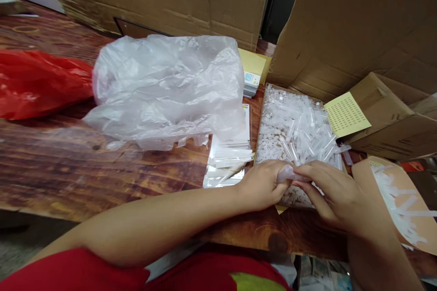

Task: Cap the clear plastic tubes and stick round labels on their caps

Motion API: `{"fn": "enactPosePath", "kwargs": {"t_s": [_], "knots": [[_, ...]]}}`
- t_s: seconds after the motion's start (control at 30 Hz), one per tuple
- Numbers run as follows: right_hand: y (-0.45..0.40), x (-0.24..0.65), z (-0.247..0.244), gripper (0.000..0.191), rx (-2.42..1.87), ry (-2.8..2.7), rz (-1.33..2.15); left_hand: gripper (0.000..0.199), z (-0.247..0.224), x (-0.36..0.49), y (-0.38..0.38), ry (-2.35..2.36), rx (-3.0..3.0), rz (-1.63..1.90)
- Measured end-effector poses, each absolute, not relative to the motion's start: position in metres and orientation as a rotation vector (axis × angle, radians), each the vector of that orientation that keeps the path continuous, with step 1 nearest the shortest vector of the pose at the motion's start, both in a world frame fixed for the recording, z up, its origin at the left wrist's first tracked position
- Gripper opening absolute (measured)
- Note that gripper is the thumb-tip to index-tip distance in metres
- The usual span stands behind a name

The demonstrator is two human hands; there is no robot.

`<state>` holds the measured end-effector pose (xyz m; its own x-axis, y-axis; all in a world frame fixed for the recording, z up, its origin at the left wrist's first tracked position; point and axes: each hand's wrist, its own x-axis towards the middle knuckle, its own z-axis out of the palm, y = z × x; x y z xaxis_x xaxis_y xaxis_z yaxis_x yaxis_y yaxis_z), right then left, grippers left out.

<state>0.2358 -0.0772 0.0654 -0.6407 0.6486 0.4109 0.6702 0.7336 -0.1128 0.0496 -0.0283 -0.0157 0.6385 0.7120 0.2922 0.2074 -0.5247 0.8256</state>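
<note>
Over the near part of a shallow box full of small clear plastic pieces, my two hands meet. Between them is a small translucent plastic tube. My left hand is closed around one side of it. The thumb and fingers of my right hand pinch its other end. Loose clear tubes lie heaped in the box just beyond my fingers. How the tube's two ends are shaped is hidden by my fingers.
Left of the box lie flat clear packets, with a crumpled plastic bag and a red bag beyond. A yellow label sheet leans on a carton. At right, a tan container holds white strips.
</note>
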Motion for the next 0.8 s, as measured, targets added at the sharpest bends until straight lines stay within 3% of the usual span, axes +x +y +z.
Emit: {"fn": "enactPosePath", "kwargs": {"t_s": [0.17,0.3,0.4,0.63,0.8], "knots": [[-0.077,0.257,0.077,0.029,-1.031,-2.280,-0.027,0.026,-0.010,0.048,-0.025,0.778,1.805,0.787],[-0.069,0.271,0.081,0.044,-0.938,-1.983,0.011,0.034,0.003,0.045,-0.012,0.658,1.262,0.794],[-0.061,0.269,0.077,0.048,-0.852,-2.075,0.091,0.040,0.015,0.041,-0.003,0.504,0.899,0.740],[-0.059,0.256,0.071,0.044,-0.842,-2.297,-0.008,0.051,0.024,0.028,0.003,0.447,0.867,0.531],[-0.057,0.251,0.066,0.030,-0.924,-2.303,-0.204,0.047,0.017,0.027,0.004,0.484,0.991,0.655]]}}
